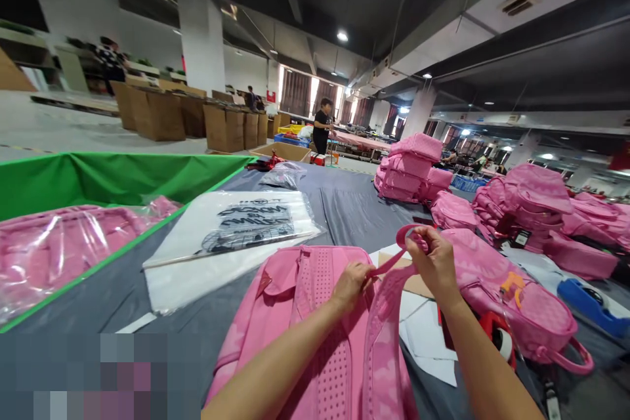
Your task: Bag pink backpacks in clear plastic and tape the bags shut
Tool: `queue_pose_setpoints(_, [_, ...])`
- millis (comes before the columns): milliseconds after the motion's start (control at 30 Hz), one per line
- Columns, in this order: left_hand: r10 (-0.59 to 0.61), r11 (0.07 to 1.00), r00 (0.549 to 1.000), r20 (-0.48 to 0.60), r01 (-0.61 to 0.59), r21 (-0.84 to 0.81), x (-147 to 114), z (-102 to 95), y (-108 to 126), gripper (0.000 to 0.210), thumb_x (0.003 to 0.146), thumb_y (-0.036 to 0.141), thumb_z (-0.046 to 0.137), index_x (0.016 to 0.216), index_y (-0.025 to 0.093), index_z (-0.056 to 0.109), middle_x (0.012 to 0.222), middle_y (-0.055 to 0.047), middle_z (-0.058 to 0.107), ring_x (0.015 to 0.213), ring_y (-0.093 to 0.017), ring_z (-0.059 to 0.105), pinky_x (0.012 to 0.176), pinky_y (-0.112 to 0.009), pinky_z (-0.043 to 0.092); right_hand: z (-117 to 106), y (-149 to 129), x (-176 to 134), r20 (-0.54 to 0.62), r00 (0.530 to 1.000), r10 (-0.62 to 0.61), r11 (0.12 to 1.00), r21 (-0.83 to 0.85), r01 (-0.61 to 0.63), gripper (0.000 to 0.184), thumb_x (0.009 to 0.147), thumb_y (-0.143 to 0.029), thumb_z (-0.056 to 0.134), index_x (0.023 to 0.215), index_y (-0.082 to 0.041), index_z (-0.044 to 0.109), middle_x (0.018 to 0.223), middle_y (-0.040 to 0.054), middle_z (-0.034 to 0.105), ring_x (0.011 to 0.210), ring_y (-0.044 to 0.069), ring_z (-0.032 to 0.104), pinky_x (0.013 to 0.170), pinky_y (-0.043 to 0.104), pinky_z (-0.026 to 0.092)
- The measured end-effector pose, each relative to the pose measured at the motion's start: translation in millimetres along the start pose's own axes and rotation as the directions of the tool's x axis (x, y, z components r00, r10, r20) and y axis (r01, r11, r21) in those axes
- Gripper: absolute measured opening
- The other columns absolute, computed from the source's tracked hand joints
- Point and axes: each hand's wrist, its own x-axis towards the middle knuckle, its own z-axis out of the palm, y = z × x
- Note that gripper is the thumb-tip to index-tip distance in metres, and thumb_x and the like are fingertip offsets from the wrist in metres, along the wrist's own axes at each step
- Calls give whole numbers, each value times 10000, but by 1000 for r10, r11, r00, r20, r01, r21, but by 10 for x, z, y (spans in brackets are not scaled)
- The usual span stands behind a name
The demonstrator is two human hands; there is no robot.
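Observation:
A pink backpack (280,315) lies on the grey-covered table in front of me, its padded back panel with rows of small holes facing up. My left hand (352,285) is closed on a pink strap (394,267) near the top right of the backpack. Held higher, to the right, my right hand (433,259) pinches a looped part of that same strap. A wide padded shoulder strap (384,335) hangs down below my right hand along the backpack's right side.
White printed plastic bags (197,262) lie left of the backpack. Bagged pink backpacks (63,243) sit in a green-lined bin at far left. Stacked pink backpacks (411,167), a red tape dispenser (497,335) and a blue tape dispenser (590,302) are to the right. A co-worker (322,126) stands farther back.

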Motion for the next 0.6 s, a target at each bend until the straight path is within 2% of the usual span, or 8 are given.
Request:
queue_pose_setpoints(67, [246, 962, 966, -84, -233, 142, -52, -81, 256, 351, 939, 262, 561, 1245, 132, 674, 1177, -147, 669, 1116, -270, 585, 1033, -422, 415, -130, 70, 68, 105, 986, 129, 991, 21, -132, 398, 749, -521, 619, 809, -128, 602, 682, 42, 528, 563, 140, 438, 487, 230, 329])
queue_pose_setpoints(200, [847, 476, 531, -31, -730, 491, -18, -193, 884, 503, 997, 102, 501, 1492, 134, 416, 1342, -145, 616, 1321, -191, 521, 1115, -351, 405, -181, 88, 142, 350, 927, 137, 988, 25, -155, 424, 755, -557, 593, 751, -134, 561, 661, 28, 494, 569, 126, 395, 514, 232, 308])
queue_pose_setpoints(267, [873, 455, 485, -47, -777, 435, 62, -180, 1125, 555, 972, 115, 573, 1504, 144, 415, 1381, -153, 593, 1358, -197, 495, 1135, -356, 397, -156, 33, 152, 389, 914, 120, 984, 77, -162, 434, 757, -572, 597, 737, -144, 529, 663, 18, 468, 584, 126, 400, 527, 230, 314])
queue_pose_setpoints(333, [682, 727, 689, -245, -675, 124, 155, -151, 1279, 435, 936, 171, 637, 1366, 144, 574, 1360, -158, 604, 1257, -212, 580, 1070, -348, 461, -154, -30, 141, 432, 890, 147, 968, 122, -219, 471, 772, -603, 626, 777, -143, 524, 662, 6, 453, 569, 120, 382, 516, 226, 301])
queue_pose_setpoints(400, [122, 857, 922, -368, -285, -429, 238, -151, 1359, 240, 900, 212, 644, 1118, 116, 672, 1212, -153, 668, 1026, -198, 676, 926, -323, 540, -186, -77, 124, 503, 851, 149, 950, 165, -264, 500, 785, -603, 693, 859, -137, 525, 691, -4, 456, 574, 116, 387, 521, 221, 314])
queue_pose_setpoints(433, [-197, 761, 922, -335, -72, -645, 266, -170, 1374, 170, 905, 208, 602, 1032, 110, 660, 1100, -130, 694, 893, -167, 687, 842, -295, 556, -206, -89, 125, 548, 828, 121, 944, 194, -266, 505, 786, -576, 734, 910, -134, 524, 732, 0, 469, 603, 120, 413, 548, 222, 345])
queue_pose_setpoints(500, [-625, 520, 750, -216, 194, -832, 263, -233, 1360, 118, 932, 161, 504, 968, 106, 602, 860, -67, 683, 668, -104, 638, 702, -228, 536, -219, -77, 170, 600, 799, 22, 941, 259, -220, 502, 790, -505, 777, 1004, -137, 511, 822, 11, 477, 683, 131, 457, 614, 229, 389])
queue_pose_setpoints(600, [-849, 320, 527, -27, 472, -821, 35, -285, 1261, 181, 958, 123, 452, 826, 82, 569, 599, -20, 559, 430, -65, 482, 456, -163, 371, -67, 34, 341, 573, 810, -128, 976, 219, -1, 477, 807, -474, 754, 1075, -142, 541, 870, 21, 474, 733, 143, 447, 654, 243, 377])
